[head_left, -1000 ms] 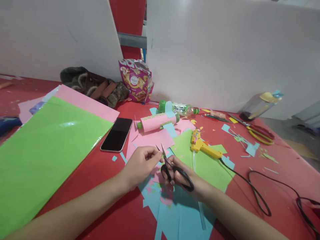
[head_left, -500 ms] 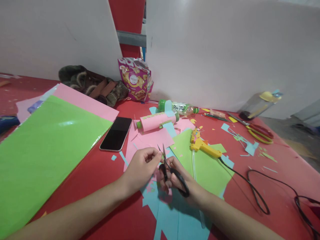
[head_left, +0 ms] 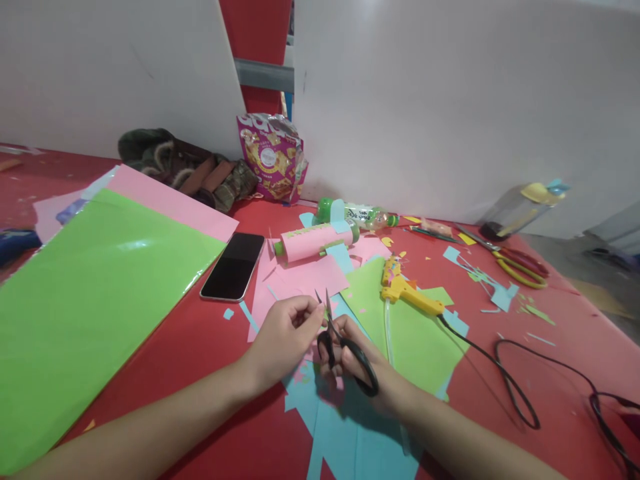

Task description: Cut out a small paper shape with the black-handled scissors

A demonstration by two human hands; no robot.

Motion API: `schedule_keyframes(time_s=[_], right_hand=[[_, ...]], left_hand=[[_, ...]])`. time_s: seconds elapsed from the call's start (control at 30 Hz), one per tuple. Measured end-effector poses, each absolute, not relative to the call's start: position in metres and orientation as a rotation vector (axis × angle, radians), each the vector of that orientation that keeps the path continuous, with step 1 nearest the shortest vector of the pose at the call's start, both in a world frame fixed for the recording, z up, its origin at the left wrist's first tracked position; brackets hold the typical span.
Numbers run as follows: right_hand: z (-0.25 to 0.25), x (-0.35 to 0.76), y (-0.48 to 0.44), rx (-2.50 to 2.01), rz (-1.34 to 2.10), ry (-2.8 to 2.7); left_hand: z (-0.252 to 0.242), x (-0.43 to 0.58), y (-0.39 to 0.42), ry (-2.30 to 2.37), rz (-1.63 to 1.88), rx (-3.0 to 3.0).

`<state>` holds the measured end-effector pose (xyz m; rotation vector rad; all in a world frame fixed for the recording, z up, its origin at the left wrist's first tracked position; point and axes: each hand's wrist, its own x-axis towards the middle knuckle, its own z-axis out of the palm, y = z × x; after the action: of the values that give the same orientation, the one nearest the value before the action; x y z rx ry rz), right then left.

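My right hand [head_left: 357, 357] grips a pair of scissors [head_left: 363, 367] with black handles, its fingers in the loops. The two blades stand a little apart and point away from me. Pinched between the thumb and fingers of my left hand [head_left: 290, 333] is a tiny green piece of paper [head_left: 325, 312], mostly hidden, right against the blades. Blue paper sheets [head_left: 340, 427] lie below both hands, with pink and green scraps on them. Pink paper [head_left: 320, 277] spreads just beyond my left hand.
A black phone [head_left: 233, 267] and green sheets [head_left: 120, 267] lie left. Right are a yellow glue gun [head_left: 410, 295] with its cord [head_left: 505, 380] and red-yellow scissors [head_left: 523, 265]. Behind lie a pink-wrapped roll [head_left: 315, 242], a plastic bottle [head_left: 360, 215] and a snack bag [head_left: 273, 159].
Both hands stay almost in place. The scissors have opened slightly at the handles, and the view has shifted a touch.
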<state>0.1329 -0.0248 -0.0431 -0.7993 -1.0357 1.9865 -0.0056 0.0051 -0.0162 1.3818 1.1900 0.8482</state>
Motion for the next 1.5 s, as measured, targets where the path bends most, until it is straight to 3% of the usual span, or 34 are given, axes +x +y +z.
schedule_keyframes(time_s=[1.5], right_hand=[[-0.047, 0.133, -0.03, -0.902, 1.895, -1.325]], left_hand=[[-0.03, -0.005, -0.001, 1.157, 0.884, 1.373]])
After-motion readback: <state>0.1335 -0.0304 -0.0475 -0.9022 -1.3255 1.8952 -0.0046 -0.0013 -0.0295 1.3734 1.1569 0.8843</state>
